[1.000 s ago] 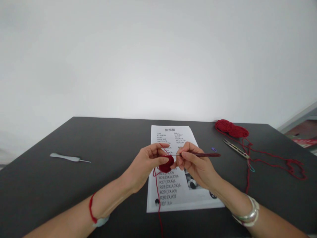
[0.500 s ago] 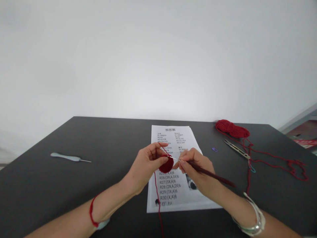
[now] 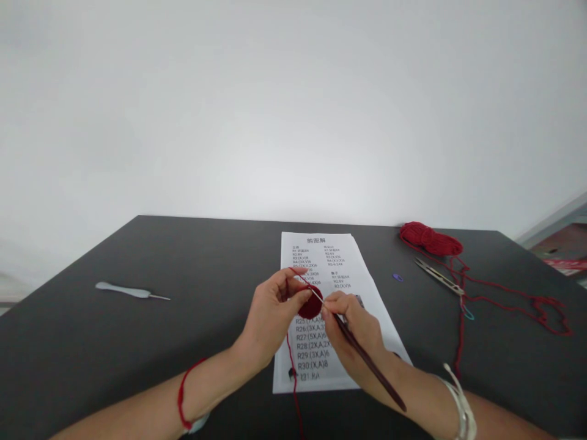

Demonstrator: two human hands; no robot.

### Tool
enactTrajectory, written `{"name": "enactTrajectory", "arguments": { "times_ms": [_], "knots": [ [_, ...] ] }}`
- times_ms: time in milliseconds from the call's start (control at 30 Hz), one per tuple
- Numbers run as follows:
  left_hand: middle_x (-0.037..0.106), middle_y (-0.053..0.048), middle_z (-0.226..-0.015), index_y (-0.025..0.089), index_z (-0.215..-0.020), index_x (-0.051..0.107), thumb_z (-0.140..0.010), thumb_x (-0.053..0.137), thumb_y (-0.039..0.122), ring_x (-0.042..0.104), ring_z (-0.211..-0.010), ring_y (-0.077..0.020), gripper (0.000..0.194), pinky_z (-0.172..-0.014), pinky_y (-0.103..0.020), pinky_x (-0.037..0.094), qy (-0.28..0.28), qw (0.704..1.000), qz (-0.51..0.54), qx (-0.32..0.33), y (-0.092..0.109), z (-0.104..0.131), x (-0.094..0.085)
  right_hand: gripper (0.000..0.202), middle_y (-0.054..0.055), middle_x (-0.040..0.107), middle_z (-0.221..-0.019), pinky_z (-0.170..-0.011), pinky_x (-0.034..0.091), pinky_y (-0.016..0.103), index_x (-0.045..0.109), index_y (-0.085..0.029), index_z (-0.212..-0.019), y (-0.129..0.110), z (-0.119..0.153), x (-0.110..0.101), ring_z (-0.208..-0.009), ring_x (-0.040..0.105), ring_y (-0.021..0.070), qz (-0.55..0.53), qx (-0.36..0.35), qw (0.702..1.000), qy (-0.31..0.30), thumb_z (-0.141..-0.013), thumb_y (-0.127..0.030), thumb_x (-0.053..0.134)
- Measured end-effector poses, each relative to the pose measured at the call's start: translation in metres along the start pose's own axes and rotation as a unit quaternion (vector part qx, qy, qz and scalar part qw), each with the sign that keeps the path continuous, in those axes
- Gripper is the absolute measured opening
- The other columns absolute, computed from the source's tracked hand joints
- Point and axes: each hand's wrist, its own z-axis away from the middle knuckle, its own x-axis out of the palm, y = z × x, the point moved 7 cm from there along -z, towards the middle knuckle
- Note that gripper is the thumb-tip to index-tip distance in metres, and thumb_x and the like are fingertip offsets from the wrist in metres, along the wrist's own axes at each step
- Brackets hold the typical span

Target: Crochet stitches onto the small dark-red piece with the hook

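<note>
Between the thumb and fingers of my left hand (image 3: 275, 308) is a small round dark red crochet piece (image 3: 310, 305). Red yarn (image 3: 293, 366) runs over the left index finger and hangs down toward the table's front edge. My right hand (image 3: 355, 330) grips a crochet hook (image 3: 367, 357) with a dark brown handle, held like a pen. The hook's thin metal shaft reaches the top edge of the crochet piece; its tip is too small to make out. Both hands are above a printed pattern sheet (image 3: 376, 293).
On the dark table (image 3: 206, 256), a grey-handled crochet hook (image 3: 123, 290) lies at left. To the right are a red yarn skein (image 3: 431, 238), yarn snips (image 3: 438, 276), a purple stitch marker (image 3: 397, 277), a teal stitch marker (image 3: 468, 312) and loose yarn strands. A white wall (image 3: 293, 122) stands behind.
My right hand has turned, moving slightly left and down, so the hook's handle slopes more steeply toward me. The crochet piece stays in my left hand, shifted slightly right.
</note>
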Motion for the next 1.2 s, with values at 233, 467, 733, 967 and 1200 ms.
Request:
{"name": "enactTrajectory", "arguments": {
  "times_ms": [233,467,733,967,1200],
  "knots": [
    [0.057,0.007,-0.058,0.014,-0.091,0.062,-0.066,0.067,0.013,0.055,-0.053,-0.0081,0.026,-0.052,-0.019,0.047,-0.04,0.999,0.015,0.004,-0.003,0.004,0.007,0.012,-0.001,0.058,-0.074,-0.057,0.05,0.022,0.045,-0.024,-0.09,0.009,-0.003,0.011,-0.062,0.059,0.0122,-0.012,-0.025,0.999,-0.039,-0.09,-0.011,0.044],
    [0.059,0.006,-0.064,0.015,-0.095,0.061,-0.065,0.067,0.012,0.055,-0.056,-0.0078,0.031,-0.051,-0.019,0.048,-0.042,0.998,0.054,-0.012,0.003,0.004,0.01,0.014,0.0,0.061,-0.075,-0.06,0.052,0.022,0.048,-0.023,-0.093,0.004,-0.009,0.003,-0.066,0.062,0.0128,-0.006,-0.071,0.997,-0.014,-0.089,-0.009,0.046],
    [0.059,0.005,-0.064,0.015,-0.096,0.06,-0.066,0.066,0.011,0.054,-0.055,-0.009,0.031,-0.051,-0.02,0.046,-0.037,0.999,0.035,0.007,0.005,0.002,0.007,0.016,0.002,0.057,-0.068,-0.052,0.048,0.024,0.047,-0.019,-0.086,-0.014,-0.007,0.002,-0.059,0.055,0.0145,0.079,-0.194,0.977,-0.033,-0.086,-0.004,0.045],
    [0.059,0.005,-0.066,0.016,-0.095,0.061,-0.068,0.063,0.009,0.056,-0.061,-0.0101,0.028,-0.059,-0.022,0.048,-0.03,0.998,-0.014,0.048,0.006,0.001,0.003,0.014,0.002,0.058,-0.061,-0.047,0.045,0.025,0.047,-0.019,-0.082,-0.023,-0.007,-0.003,-0.053,0.055,0.0149,0.103,-0.225,0.969,-0.014,-0.087,-0.007,0.046],
    [0.066,-0.002,-0.077,0.018,-0.073,0.062,-0.07,0.058,0.008,0.063,-0.077,-0.0171,0.012,-0.067,-0.027,0.05,-0.043,0.981,-0.142,0.123,0.009,0.001,0.001,0.028,-0.002,0.057,-0.05,-0.041,0.043,0.021,0.049,-0.021,-0.063,0.007,-0.018,-0.014,-0.042,0.054,0.0109,-0.064,0.037,0.997,-0.013,-0.091,-0.026,0.051]
  ]
}}
